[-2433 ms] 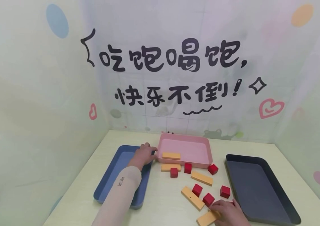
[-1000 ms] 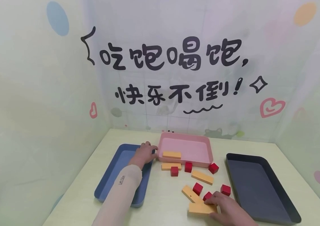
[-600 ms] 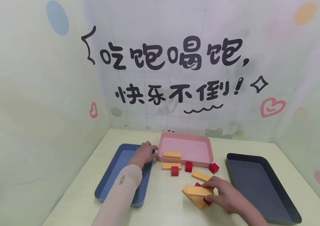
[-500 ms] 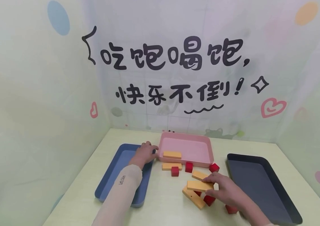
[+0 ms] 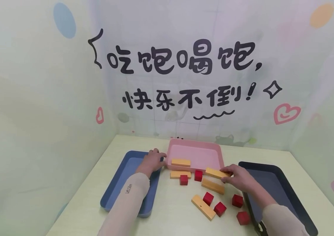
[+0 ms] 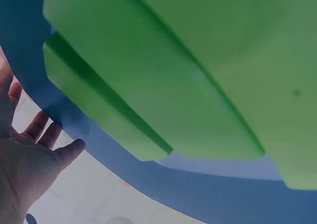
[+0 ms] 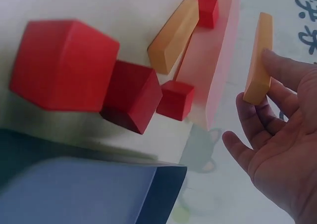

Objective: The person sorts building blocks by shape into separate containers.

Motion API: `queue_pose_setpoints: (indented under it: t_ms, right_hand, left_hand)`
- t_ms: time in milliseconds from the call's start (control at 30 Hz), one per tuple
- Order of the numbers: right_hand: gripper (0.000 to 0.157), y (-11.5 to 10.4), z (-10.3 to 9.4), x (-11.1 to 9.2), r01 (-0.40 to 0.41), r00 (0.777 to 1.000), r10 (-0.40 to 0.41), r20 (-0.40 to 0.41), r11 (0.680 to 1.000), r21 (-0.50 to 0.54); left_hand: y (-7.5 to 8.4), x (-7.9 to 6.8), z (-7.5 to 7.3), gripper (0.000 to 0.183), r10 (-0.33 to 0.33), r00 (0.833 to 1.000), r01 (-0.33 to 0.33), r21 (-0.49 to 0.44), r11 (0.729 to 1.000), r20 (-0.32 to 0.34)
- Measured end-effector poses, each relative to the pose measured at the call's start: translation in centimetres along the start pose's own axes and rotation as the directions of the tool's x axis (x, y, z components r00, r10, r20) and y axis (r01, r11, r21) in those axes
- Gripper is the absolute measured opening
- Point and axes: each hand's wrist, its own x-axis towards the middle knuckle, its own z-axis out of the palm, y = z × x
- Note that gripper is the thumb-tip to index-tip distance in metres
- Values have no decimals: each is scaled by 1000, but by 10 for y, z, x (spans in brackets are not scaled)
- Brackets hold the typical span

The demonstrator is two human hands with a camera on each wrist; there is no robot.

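My right hand (image 5: 239, 177) pinches one end of a yellow rectangular block (image 5: 213, 172) between thumb and fingers. In the head view the block overlaps the front right corner of the pink tray (image 5: 206, 168); in the right wrist view the held block (image 7: 258, 60) shows against the backdrop. My left hand (image 5: 153, 160) lies at the far right corner of the blue tray (image 5: 116, 177), fingers extended, close to the pink tray. In the left wrist view its fingers (image 6: 49, 135) are at the blue rim, beside several green blocks (image 6: 124, 70) that the forearm hides in the head view.
Another yellow block (image 5: 181, 162) lies in the pink tray. More yellow blocks (image 5: 212, 186) and several red cubes (image 5: 219, 208) are scattered on the table (image 5: 173, 209). A dark tray (image 5: 305, 213) stands on the right, partly under my right forearm. A printed backdrop stands behind.
My right hand has lifted the yellow block from the near side and carried it away from me toward the pink tray, uncovering red cubes near the dark tray. The left hand has stayed put.
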Motion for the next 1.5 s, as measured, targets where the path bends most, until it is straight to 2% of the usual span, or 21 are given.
queue_pose_setpoints:
  t_ms: [300,533,667,867,967,1100,1300,1500]
  right_hand:
    - [29,7,-1,30,-20,1000,21,5,994,-108]
    - [31,13,3,48,-53,998,55,14,993,-106]
    - [32,19,6,59,-38,999,40,18,992,-121]
    - [29,24,19,87,18,1000,-15,16,987,-161]
    - [30,25,29,99,4,1000,-1,15,976,-217]
    - [33,20,38,102,-39,999,42,8,967,-253]
    - [34,12,44,103,-41,998,48,36,983,-180]
    - [36,8,44,103,-47,998,53,35,986,-161]
  left_hand:
    - [4,-2,2,37,-18,1000,18,-16,1000,10]
    - [9,2,6,38,-21,999,21,-11,1000,35]
    - [10,3,7,38,-16,999,16,-8,1000,32]
    - [9,0,1,38,-23,1000,24,-14,1000,16]
    - [9,-1,-1,38,-34,999,34,-7,999,29]
    - [11,-2,0,38,-40,999,40,-4,999,36]
    - [11,-4,0,38,-43,999,43,-10,999,18]
    - [9,-6,-4,38,-34,999,34,-3,999,12]
